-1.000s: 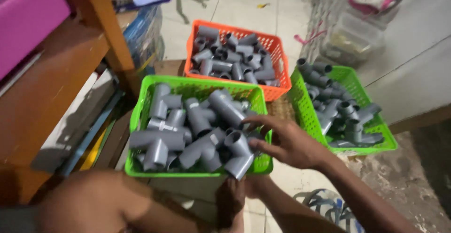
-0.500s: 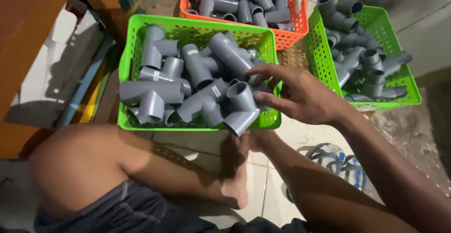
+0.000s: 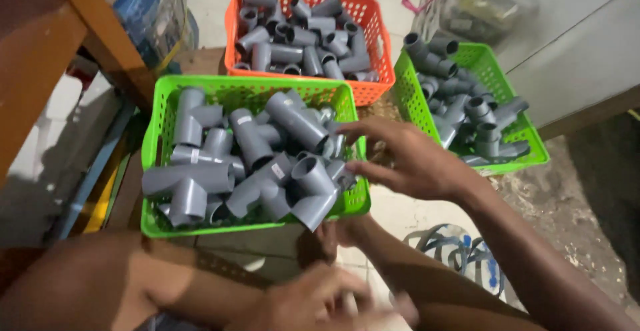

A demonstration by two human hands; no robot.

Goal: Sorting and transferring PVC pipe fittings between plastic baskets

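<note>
Reaching in from the lower right of the frame, the right hand [image 3: 417, 164] hovers at the right edge of the near green basket [image 3: 200, 91], fingers [image 3: 363, 129] spread wide and holding nothing. The thumb points left toward a grey tee fitting [image 3: 313, 191] that juts over the basket's front right rim. That fitting's long axis slants from upper left to lower right, with one round mouth facing up and toward the viewer and the lower end hanging past the rim. The fingertips sit just beside it; I cannot tell whether they touch.

The left hand [image 3: 313, 301] lies low at the bottom centre, blurred, fingers loosely curled; whether it grips anything is unclear.

The near basket sits in the middle left, heaped with grey pipe fittings [image 3: 227, 151] lying every which way, most with their long tubes roughly across the frame or slanting. Behind it, top centre, an orange basket [image 3: 373, 91] carries more grey pieces. To the upper right a second green basket [image 3: 527, 138] holds elbows with mouths turned up. A sandal [image 3: 460, 251] rests on the floor at the lower right.
</note>
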